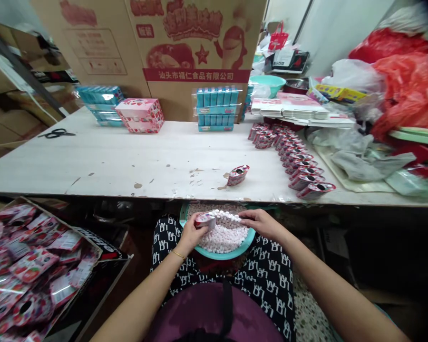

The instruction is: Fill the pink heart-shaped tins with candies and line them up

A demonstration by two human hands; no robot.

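Observation:
My left hand (pixel 194 232) is closed round a small pink-and-red candy packet (pixel 206 219), held tilted over a turquoise basin (pixel 231 255) on my lap. Small round white candies (pixel 223 239) fill much of that basin. Over them, my right hand (pixel 262 222) has its fingers pinched at the end of a narrow heap of the same candies, which reaches to the packet's mouth. What carries this heap is too small to make out. One packet (pixel 238 175) with a dark opening on top stands alone on the white table (pixel 157 161), beyond my hands.
Several packets (pixel 301 168) stand in a row at right. Bulging bags (pixel 410 90) and flat cartons (pixel 288 108) lie behind them. Blue packs (pixel 217 109), a pink box (pixel 141 115) and scissors (pixel 59 133) are at the back, before a big carton (pixel 196 57). A box of packets (pixel 34 263) stands left.

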